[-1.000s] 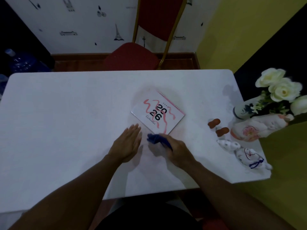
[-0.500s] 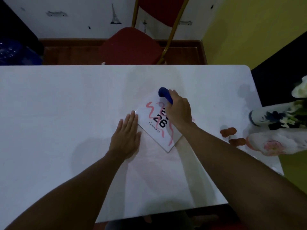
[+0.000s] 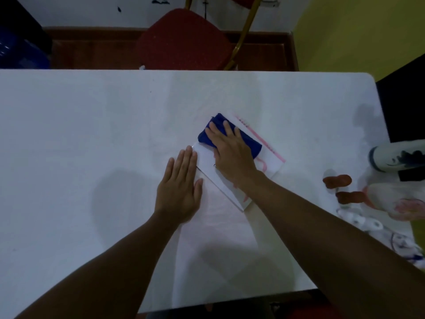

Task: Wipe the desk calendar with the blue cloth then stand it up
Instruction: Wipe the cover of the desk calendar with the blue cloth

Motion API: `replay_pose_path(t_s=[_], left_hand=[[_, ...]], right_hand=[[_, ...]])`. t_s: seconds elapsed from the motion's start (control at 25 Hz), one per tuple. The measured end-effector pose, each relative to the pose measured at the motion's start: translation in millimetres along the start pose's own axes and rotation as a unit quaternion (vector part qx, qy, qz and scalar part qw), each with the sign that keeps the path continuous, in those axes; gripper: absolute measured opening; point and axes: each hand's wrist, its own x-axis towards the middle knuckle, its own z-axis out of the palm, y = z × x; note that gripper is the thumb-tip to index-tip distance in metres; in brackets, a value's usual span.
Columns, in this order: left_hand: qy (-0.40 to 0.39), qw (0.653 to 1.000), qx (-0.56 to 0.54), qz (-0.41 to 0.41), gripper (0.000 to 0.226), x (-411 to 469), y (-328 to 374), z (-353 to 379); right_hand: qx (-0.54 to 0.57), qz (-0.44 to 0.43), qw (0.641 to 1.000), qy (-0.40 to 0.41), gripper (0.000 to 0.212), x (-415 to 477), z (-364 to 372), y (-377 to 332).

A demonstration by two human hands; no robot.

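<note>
The desk calendar (image 3: 212, 168) lies flat on the white table (image 3: 92, 134), turned at an angle, with a pink binding along its far right edge. The blue cloth (image 3: 249, 143) is spread over the calendar's upper part. My right hand (image 3: 230, 153) presses flat on the cloth, fingers pointing away, and covers most of the printed cover. My left hand (image 3: 180, 189) rests flat on the table with fingers together, its fingertips and thumb touching the calendar's left edge.
At the table's right edge stand a white vase (image 3: 391, 158), a pink-flowered ceramic piece (image 3: 400, 201), two small brown items (image 3: 338, 180) and white figurines (image 3: 368, 224). A red chair (image 3: 184, 40) stands beyond the far edge.
My right hand carried the blue cloth from the near table surface up onto the calendar and flattened it there. My left hand slid up to the calendar's left edge. The camera leaned closer.
</note>
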Motion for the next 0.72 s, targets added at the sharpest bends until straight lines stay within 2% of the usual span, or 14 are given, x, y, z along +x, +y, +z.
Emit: replay_pose_path(t_s=[0.2, 0.4, 0.56, 0.72], left_hand=[[0.0, 1.0, 0.018, -0.001, 0.07, 1, 0, 2], [0.011, 1.0, 0.023, 0.001, 0.07, 0, 0, 1], [0.017, 1.0, 0.023, 0.004, 0.07, 0, 1, -1], [0.022, 0.999, 0.024, 0.006, 0.069, -1, 1, -1]], right_hand=[[0.047, -0.057, 0.997, -0.006, 0.066, -20, 2, 7], [0.072, -0.093, 0.993, 0.024, 0.053, -69, 4, 14], [0.069, -0.135, 0.988, 0.025, 0.055, -107, 8, 23], [0.063, -0.064, 0.995, 0.037, 0.054, -72, 7, 16]])
